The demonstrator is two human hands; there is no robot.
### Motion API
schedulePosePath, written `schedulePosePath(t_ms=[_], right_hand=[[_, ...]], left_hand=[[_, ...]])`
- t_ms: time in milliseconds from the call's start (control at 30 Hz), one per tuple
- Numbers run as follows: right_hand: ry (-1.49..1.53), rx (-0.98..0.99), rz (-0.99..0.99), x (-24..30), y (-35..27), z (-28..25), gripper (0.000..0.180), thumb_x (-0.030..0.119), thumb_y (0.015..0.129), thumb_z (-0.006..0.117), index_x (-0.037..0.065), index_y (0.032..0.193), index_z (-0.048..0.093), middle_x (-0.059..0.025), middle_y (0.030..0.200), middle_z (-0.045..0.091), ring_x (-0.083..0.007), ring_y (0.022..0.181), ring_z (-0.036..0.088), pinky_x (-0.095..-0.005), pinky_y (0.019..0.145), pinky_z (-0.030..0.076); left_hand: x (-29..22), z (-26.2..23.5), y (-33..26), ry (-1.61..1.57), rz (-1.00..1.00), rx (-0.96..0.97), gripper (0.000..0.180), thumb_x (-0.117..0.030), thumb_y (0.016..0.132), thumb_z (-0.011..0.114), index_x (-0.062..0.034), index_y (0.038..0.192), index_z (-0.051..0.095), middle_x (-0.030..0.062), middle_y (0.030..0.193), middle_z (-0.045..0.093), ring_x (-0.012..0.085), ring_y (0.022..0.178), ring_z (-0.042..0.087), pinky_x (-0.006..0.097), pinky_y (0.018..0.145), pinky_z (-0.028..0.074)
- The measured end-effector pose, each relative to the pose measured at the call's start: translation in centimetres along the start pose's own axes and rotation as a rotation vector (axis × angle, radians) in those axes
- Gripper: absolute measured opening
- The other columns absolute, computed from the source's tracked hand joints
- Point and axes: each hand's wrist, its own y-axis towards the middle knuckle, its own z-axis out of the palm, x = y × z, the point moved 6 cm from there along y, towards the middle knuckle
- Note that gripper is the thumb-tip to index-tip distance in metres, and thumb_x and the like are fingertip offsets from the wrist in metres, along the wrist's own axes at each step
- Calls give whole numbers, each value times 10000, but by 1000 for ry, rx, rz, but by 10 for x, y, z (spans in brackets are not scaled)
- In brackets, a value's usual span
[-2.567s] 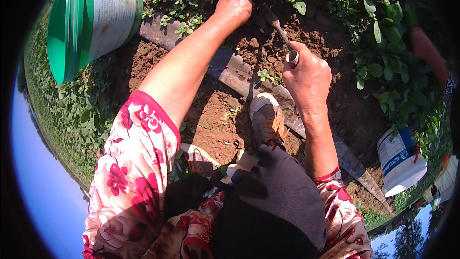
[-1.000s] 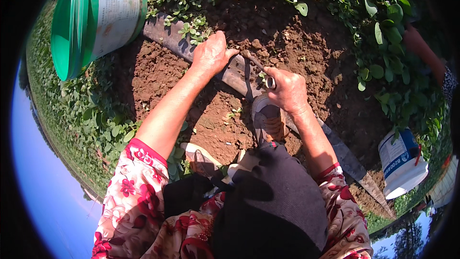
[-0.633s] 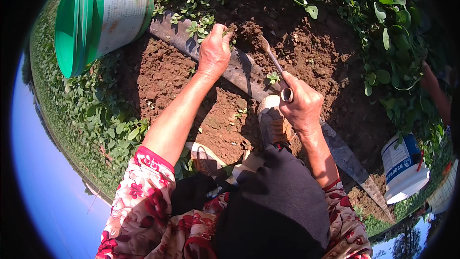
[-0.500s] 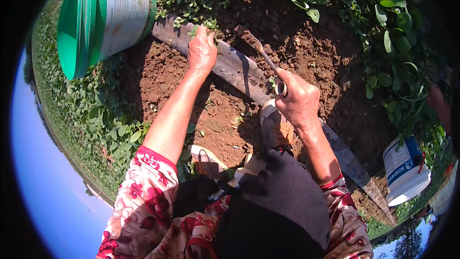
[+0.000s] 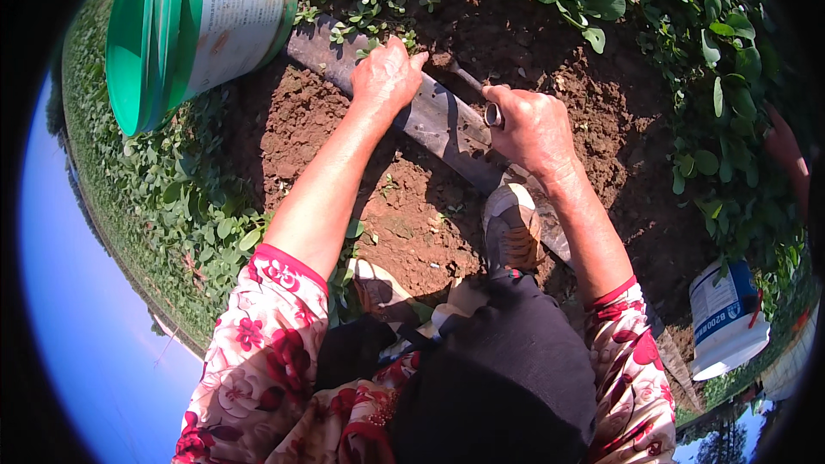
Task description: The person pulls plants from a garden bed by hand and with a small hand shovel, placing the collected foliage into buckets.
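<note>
My right hand (image 5: 534, 131) is wrapped round the hollow metal handle of a small hand trowel (image 5: 469, 80). Its soil-caked blade points up and left, close to the thumb of my left hand (image 5: 387, 77). That left hand reaches down at low green weeds (image 5: 368, 45) beside a grey strip of plastic film (image 5: 443, 125). Its fingers are curled and the thumb sticks out; what they grip is hidden. Loose brown soil (image 5: 593, 125) lies around the trowel and on both sides of the strip.
A green bucket (image 5: 236, 21) lies tipped at the upper left. A white and blue bucket (image 5: 720, 314) stands at the right edge among leafy plants (image 5: 722, 60). My shoes (image 5: 513, 223) are on the soil by the strip. Another person's arm (image 5: 786, 159) shows at far right.
My left hand has moved right, and its thumb now stands apart from the fingers. The right hand and trowel have risen slightly, bringing the blade nearer the left hand. The view has shifted a little.
</note>
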Motion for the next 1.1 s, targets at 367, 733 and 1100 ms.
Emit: schedulePosePath(t_ms=[367,733,1100], right_hand=[[477,-111,204,-29,8,23,223,106,738,669,79,954,720,-160,729,672,-277,662,681,-332,629,537],[112,-324,104,3,-42,-20,386,39,666,683,108,1044,658,-114,818,690,-275,709,681,-357,615,546],[-131,-54,31,47,26,-10,55,101,721,614,47,721,618,-147,624,643,-279,582,670,-363,525,539]], left_hand=[[21,2,3,-243,5,-158,191,-237,880,555,-81,973,615,210,907,648,432,882,604,490,745,485],[33,-32,20,-363,3,-271,313,-273,913,553,-63,1144,554,214,999,654,376,956,627,448,813,485],[-7,-29,25,58,-3,63,557,-477,834,620,-9,1115,509,243,999,655,387,985,634,480,847,495]])
